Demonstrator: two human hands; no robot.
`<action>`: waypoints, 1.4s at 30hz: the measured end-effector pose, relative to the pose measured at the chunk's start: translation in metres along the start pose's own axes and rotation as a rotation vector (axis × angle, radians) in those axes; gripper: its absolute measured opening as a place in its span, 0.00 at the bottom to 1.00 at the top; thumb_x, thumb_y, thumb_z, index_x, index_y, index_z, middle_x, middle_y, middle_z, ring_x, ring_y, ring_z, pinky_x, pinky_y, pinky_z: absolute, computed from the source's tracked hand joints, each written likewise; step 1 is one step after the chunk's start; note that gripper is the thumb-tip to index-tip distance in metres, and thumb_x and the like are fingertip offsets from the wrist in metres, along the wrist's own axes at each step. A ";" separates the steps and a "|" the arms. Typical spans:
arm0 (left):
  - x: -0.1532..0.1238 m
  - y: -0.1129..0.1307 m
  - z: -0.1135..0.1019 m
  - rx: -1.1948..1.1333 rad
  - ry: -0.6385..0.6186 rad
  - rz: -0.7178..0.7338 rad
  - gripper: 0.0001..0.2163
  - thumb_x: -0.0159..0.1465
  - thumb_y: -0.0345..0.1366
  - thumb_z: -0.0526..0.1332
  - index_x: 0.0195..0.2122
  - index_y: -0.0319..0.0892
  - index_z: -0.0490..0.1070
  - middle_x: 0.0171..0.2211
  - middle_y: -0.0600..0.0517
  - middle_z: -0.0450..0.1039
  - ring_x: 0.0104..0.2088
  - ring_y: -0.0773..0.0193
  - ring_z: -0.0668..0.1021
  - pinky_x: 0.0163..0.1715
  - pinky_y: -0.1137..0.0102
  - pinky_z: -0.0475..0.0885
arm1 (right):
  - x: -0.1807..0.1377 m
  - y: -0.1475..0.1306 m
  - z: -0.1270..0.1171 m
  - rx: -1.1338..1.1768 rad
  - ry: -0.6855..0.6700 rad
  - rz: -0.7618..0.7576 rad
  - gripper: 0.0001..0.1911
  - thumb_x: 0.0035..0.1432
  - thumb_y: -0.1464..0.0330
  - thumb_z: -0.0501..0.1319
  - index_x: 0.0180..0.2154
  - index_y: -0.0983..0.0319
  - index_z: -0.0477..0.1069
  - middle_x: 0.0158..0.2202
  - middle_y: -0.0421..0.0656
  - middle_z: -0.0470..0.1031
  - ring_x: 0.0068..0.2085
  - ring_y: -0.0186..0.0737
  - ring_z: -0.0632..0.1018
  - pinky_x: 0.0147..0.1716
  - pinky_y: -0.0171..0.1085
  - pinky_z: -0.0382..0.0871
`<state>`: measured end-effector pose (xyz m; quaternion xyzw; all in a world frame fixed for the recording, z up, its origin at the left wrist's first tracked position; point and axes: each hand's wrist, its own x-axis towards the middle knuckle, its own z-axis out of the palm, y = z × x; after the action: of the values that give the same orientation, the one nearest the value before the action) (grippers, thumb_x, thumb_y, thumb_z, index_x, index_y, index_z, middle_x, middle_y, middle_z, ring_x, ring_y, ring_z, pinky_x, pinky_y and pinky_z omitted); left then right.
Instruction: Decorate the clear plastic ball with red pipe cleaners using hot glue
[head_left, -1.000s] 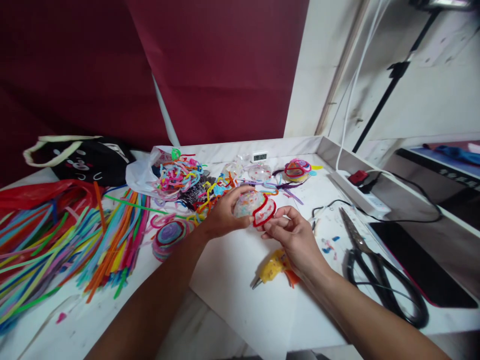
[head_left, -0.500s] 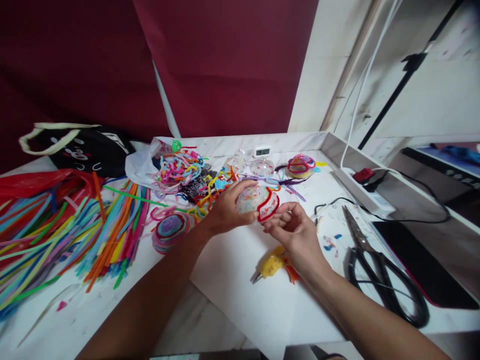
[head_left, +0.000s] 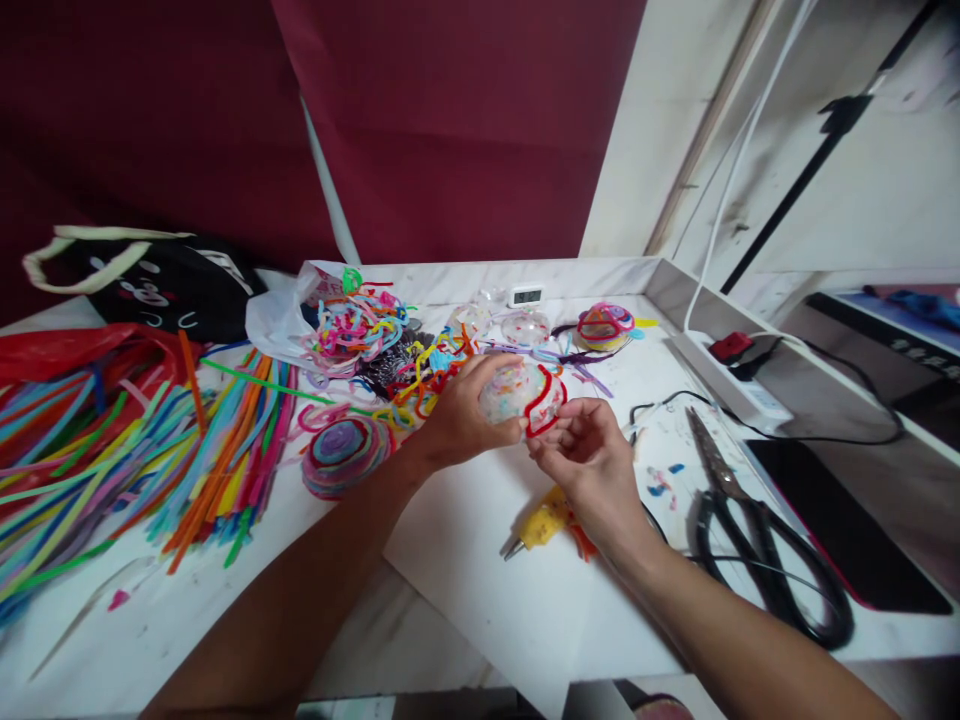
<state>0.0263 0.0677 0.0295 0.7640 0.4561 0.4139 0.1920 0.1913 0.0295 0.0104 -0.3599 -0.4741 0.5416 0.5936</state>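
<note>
My left hand (head_left: 466, 412) is wrapped round a clear, dome-shaped shell (head_left: 504, 392) flecked with coloured specks, held above the white paper (head_left: 480, 580). Along the shell's right part runs a fuzzy red pipe cleaner (head_left: 533, 407), bent in a loop. The fingers of my right hand (head_left: 589, 450) are pinched together at the loop's lower right end; their tips partly cover what they grip. Beneath that hand lies a yellow glue gun (head_left: 546, 520), its metal nozzle pointing left and its rear hidden by my wrist.
Bundled pipe cleaners (head_left: 217, 450) spread across the left side. A wound purple-and-pink dome (head_left: 341, 455) sits beside my left forearm. Large black-handled scissors (head_left: 724, 480) and a power strip (head_left: 739, 385) are at right. Behind stand clear shells (head_left: 525, 328) and a small digital clock (head_left: 526, 297).
The shell has shifted slightly right and turned a little, so the red loop shows at a different angle. My right fingers stay pinched at its edge. The whole view has moved slightly.
</note>
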 end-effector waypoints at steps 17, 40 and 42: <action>-0.001 0.002 0.002 0.072 0.020 0.031 0.29 0.49 0.32 0.66 0.54 0.45 0.65 0.53 0.46 0.69 0.54 0.52 0.72 0.55 0.61 0.68 | 0.001 0.001 -0.001 -0.018 0.010 0.004 0.20 0.46 0.71 0.69 0.37 0.57 0.61 0.26 0.33 0.69 0.26 0.30 0.71 0.28 0.33 0.65; -0.001 0.000 0.005 0.016 0.014 0.000 0.29 0.49 0.32 0.66 0.54 0.44 0.65 0.51 0.46 0.68 0.52 0.53 0.73 0.54 0.60 0.69 | 0.001 0.003 -0.002 -0.031 0.019 -0.014 0.20 0.46 0.72 0.69 0.36 0.57 0.61 0.27 0.33 0.68 0.26 0.30 0.70 0.27 0.32 0.65; -0.001 0.000 0.005 0.019 0.019 0.000 0.29 0.48 0.32 0.66 0.53 0.44 0.66 0.51 0.46 0.68 0.52 0.52 0.72 0.54 0.59 0.69 | 0.001 0.003 -0.002 -0.035 0.023 -0.009 0.20 0.45 0.71 0.69 0.36 0.57 0.61 0.26 0.33 0.68 0.26 0.30 0.70 0.27 0.32 0.65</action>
<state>0.0300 0.0669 0.0263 0.7619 0.4616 0.4169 0.1804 0.1921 0.0313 0.0072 -0.3743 -0.4784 0.5263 0.5950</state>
